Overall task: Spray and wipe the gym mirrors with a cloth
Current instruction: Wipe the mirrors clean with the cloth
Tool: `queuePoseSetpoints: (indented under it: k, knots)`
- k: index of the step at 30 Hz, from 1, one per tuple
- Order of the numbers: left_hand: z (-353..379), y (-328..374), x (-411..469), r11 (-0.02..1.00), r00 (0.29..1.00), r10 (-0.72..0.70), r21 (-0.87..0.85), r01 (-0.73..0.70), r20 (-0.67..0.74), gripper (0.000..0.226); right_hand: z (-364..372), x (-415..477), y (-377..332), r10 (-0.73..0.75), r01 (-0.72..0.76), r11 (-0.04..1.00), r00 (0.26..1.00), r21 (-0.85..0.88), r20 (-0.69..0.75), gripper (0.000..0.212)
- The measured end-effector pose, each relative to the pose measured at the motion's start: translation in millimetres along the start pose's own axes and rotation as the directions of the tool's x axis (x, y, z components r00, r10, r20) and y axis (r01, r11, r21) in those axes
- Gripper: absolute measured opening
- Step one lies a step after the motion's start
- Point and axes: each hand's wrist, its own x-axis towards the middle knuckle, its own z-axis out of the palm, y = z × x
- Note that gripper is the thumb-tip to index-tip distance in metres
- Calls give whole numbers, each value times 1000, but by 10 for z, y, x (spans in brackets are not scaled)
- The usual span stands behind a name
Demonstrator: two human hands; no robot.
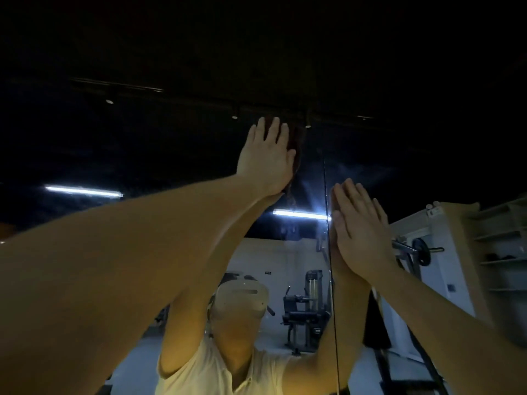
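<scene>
Pressing cloth (298, 155) to mirror (399, 155): left hand (268, 159) flat | right hand (362, 238) flat

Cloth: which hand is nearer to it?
Left. The left hand presses flat on the cloth, high on the mirror. The right hand lies flat on the mirror lower and to the right, apart from the cloth.

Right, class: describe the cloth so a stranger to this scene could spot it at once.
Find the dark vertical seam between the mirror panels. Up and left of it, the left hand presses flat, high up. The cloth is the dark reddish-brown fabric showing under that hand; the lower right hand covers none.
</scene>
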Motion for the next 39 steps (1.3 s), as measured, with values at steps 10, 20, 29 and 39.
queuePoseSetpoints:
  k: [10, 20, 29, 39]
  knots:
    - [95, 142, -772, 787, 781, 607, 25, -617, 148, 63, -47, 4, 58, -25, 25, 1000, 998, 9, 64, 74]
    - [-63, 29, -173, 842, 875, 481, 248, -479, 58, 56, -32, -6, 58, -30, 32, 999, 997, -36, 65, 69]
    - [121, 495, 215, 968, 969, 243, -54, -245, -41, 54, 25, -10, 103, -46, 48, 997, 998, -57, 40, 68]
    - [115, 339, -997, 838, 837, 545, 57, -542, -48, 54, -99, -19, 61, -38, 38, 999, 995, 4, 95, 74]
